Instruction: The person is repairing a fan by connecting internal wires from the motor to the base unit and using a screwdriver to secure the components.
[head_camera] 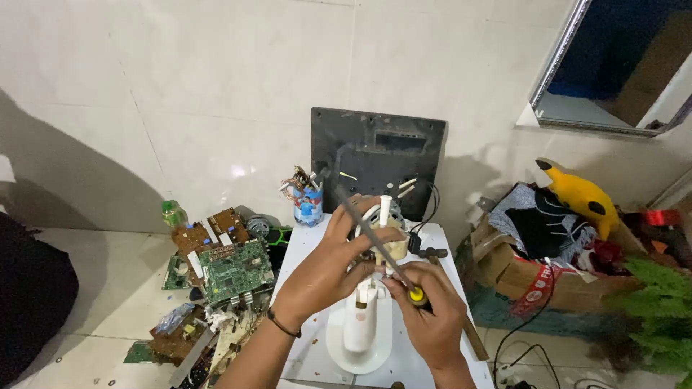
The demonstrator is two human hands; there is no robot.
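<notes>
Your left hand [328, 270] is wrapped around the fan motor [386, 241] at the top of a white fan stand [360, 328], fingers closed on it. Your right hand [431, 317] is clenched on the yellow-ended handle of a screwdriver [375, 241], whose shaft slants up and left across the motor. The stand sits on the white counter [306, 245], in front of a dark panel [378, 155] leaning against the wall. Circuit boards [231, 266] lie heaped on the floor to the left.
</notes>
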